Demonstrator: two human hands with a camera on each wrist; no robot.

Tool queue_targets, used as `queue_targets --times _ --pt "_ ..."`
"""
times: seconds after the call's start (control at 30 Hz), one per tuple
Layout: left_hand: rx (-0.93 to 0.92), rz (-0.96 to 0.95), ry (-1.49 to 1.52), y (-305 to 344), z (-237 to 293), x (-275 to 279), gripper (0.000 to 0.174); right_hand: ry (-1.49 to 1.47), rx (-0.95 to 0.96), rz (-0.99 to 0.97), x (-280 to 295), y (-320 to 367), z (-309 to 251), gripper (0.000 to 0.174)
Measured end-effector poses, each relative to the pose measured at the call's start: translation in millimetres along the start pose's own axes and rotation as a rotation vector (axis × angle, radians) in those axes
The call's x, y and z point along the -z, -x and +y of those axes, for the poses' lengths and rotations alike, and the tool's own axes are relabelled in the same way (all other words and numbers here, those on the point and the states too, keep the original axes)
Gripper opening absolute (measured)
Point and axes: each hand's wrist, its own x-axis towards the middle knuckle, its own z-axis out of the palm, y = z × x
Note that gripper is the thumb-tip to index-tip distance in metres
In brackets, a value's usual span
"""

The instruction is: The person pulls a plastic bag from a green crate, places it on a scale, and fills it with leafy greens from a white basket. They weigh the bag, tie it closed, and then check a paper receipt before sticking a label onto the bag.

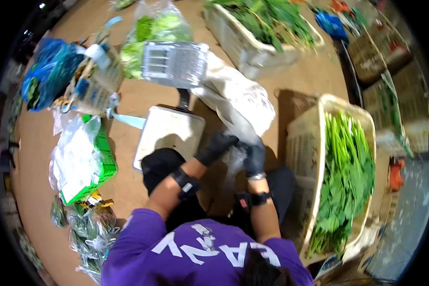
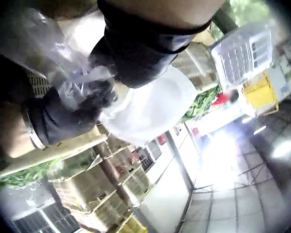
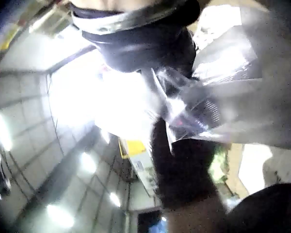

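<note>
Both hands wear dark gloves and meet in front of the lap. A clear plastic bag (image 3: pixel 223 104) is stretched between them, its film crumpled at the fingers. My left hand (image 1: pixel 218 148) pinches one side of it, and my right hand (image 1: pixel 255 156), with a bracelet at the wrist, grips the other. In the left wrist view, the bag (image 2: pixel 75 85) bunches up between the right hand (image 2: pixel 70 114) and the left hand (image 2: pixel 133 56). Just beyond the hands lies a large white plastic sack (image 1: pixel 252 107). A weighing scale's flat platform (image 1: pixel 171 131) sits left of the hands, its display (image 1: pixel 174 62) behind.
At the right stands a crate (image 1: pixel 295 143) of leafy green stalks (image 1: pixel 345 176); another crate (image 1: pixel 252 59) of greens is at the back. Bagged lettuce (image 1: pixel 162 26) lies behind the display. On the left are a green basket (image 1: pixel 107 152) with plastic bags and several bagged vegetables (image 1: pixel 93 229).
</note>
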Motion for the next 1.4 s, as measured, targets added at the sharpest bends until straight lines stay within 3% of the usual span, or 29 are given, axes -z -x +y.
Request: queue_targets --times 0.07,0.13,0.17,0.2,0.23,0.27,0.3,0.33,0.4,0.43,0.5,0.53,0.6,0.63,0.67,0.73,0.83,0.9,0.93,0.97,1.03,1.1,1.13,1.2,1.23,1.27,1.3,1.33,1.4 --pt "0.068 0.136 0.238 -7.0 -52.0 25.2 0.017 0.349 -0.016 -0.086 51.8 -22.8 47.8 0.021" --pt "-0.716 0.198 -0.658 5.9 -22.0 56.2 0.014 -0.476 -0.589 0.125 39.2 -8.4 -9.0 0.023" --pt "-0.428 0.19 -0.183 2.8 -47.5 74.7 0.018 -0.187 -0.293 0.011 65.0 -3.1 -7.6 0.029" --pt "-0.311 0.238 0.091 1.0 -62.4 97.4 0.019 -0.319 -0.439 0.045 91.1 -11.2 -20.8 0.034" --pt "-0.192 0.277 0.371 4.2 -69.4 121.6 0.02 -0.076 -0.229 0.093 78.6 -0.9 -57.3 0.033" --pt "-0.432 0.267 -0.516 20.4 -37.7 150.1 0.019 -0.064 -0.292 0.085 97.2 -4.7 -83.9 0.038" --pt "-0.611 0.258 -0.756 30.3 -0.3 166.1 0.019 0.026 -0.314 -0.003 72.2 -2.3 -135.2 0.035" --pt "0.127 0.334 -0.134 35.0 5.2 174.9 0.023 0.498 -0.002 -0.013 108.9 -11.9 -153.1 0.029" --pt "0.485 0.026 -0.089 41.8 21.4 188.8 0.044 1.068 0.296 -0.047 74.2 -12.2 -182.3 0.021" --pt "0.479 0.021 -0.087 46.6 18.8 184.2 0.044 1.071 0.257 -0.074 47.5 -11.4 -182.7 0.02" --pt "-0.382 0.314 -0.75 48.3 12.1 169.6 0.07 1.162 0.148 -0.154 -9.7 -8.0 -173.7 0.019" --pt "-0.49 0.265 -0.82 48.8 39.2 146.2 0.087 1.247 0.049 -0.204 -37.0 3.5 -159.3 0.019" --pt "-0.657 0.147 -0.826 53.1 62.3 78.8 0.081 1.421 0.135 -0.519 -71.1 23.9 -112.6 0.028" --pt "-0.59 0.004 -1.235 53.0 86.5 45.5 0.074 1.43 0.198 -0.743 -82.4 30.9 -96.1 0.031" --pt "-0.685 0.01 -1.165 46.1 65.3 34.7 0.059 1.338 0.275 -0.83 -92.0 38.9 -85.7 0.033" --pt "-0.287 -0.084 -1.042 31.5 13.8 50.9 0.022 1.388 -0.052 -0.78 -117.6 51.3 -108.6 0.034" --pt "-0.271 -0.18 -1.004 40.3 -21.9 87.4 0.018 1.349 0.015 -0.932 -54.5 22.3 -94.5 0.035" --pt "-0.177 -0.3 -0.993 44.1 -29.7 91.9 0.02 1.073 -0.255 -0.9 -25.5 -22.3 -72.9 0.034" --pt "-0.08 -0.424 -0.991 42.1 -30.0 100.4 0.024 1.264 -0.082 -0.816 -43.7 -43.2 -67.0 0.033" --pt "-0.065 -0.214 -0.962 43.5 -23.9 111.3 0.025 1.469 0.158 -0.673 -40.6 -84.9 -37.9 0.034" --pt "-0.044 0.152 -0.718 45.3 -32.2 165.4 0.031 1.156 0.499 -0.483 -94.0 -129.5 -16.3 0.036" --pt "-0.073 0.42 -0.887 80.1 2.8 235.6 0.033 0.587 -0.061 -0.342 -147.2 -160.4 -1.1 0.038" --pt "0.22 0.499 -0.902 99.8 25.4 267.4 0.035 0.552 -0.061 -0.295 -162.7 -178.2 13.4 0.037" --pt "0.076 0.808 -1.006 142.5 -71.1 385.1 0.027 0.464 -0.13 -0.364 -196.1 -183.1 14.9 0.026" --pt "0.154 0.865 -0.875 166.5 -72.8 391.2 0.028 0.508 -0.108 -0.367 -199.0 -188.6 17.8 0.025" --pt "0.305 0.675 -1.09 190.1 -120.7 432.4 0.03 0.555 -0.087 -0.368 -200.4 -193.8 20.0 0.024" --pt "0.195 0.812 -0.355 213.2 -259.0 511.1 0.03 0.566 -0.088 -0.356 -198.5 -193.4 22.0 0.024" --pt "0.287 0.824 -0.883 228.8 -223.6 444.5 0.03 0.537 -0.113 -0.333 -198.0 -192.8 20.9 0.024" --pt "0.445 0.824 0.429 240.8 -234.8 396.6 0.031 0.5 -0.097 -0.347 -201.5 -184.0 15.4 0.025"
